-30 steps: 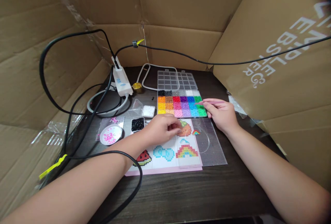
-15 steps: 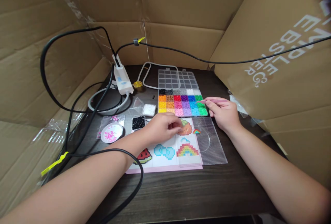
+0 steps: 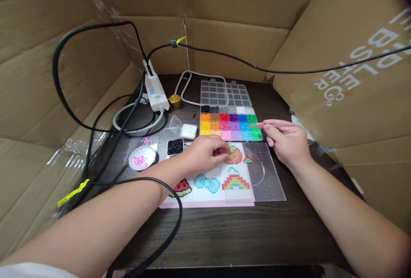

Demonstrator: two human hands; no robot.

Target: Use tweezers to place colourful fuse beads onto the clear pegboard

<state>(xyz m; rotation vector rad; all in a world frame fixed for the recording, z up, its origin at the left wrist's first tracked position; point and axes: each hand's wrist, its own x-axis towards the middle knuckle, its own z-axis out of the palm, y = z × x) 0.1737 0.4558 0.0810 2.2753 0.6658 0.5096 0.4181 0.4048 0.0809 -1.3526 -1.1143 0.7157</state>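
Note:
My right hand (image 3: 287,141) pinches pink tweezers (image 3: 271,124) whose tip sits over the green cells at the right end of the bead box (image 3: 229,126), a clear tray of many coloured beads. My left hand (image 3: 207,153) rests curled on the pattern sheet (image 3: 208,186), fingers pressed together beside an orange bead picture (image 3: 235,155); what it pinches is hidden. A clear pegboard (image 3: 268,175) lies under my right wrist, with a tiny rainbow piece (image 3: 247,159) on it. The sheet shows a watermelon, a blue bow and a rainbow.
The bead box's open lid (image 3: 225,94) lies behind it. A white dish of pink beads (image 3: 142,158), a small box of black beads (image 3: 175,146) and one of white beads (image 3: 189,131) stand at the left. Black cables (image 3: 96,128), a white adapter (image 3: 156,91) and cardboard walls (image 3: 337,55) surround the dark table (image 3: 231,235).
The view has shifted slightly, moving everything a little right and up. The tweezers' tip stays over the green beads; both hands hold nearly the same pose.

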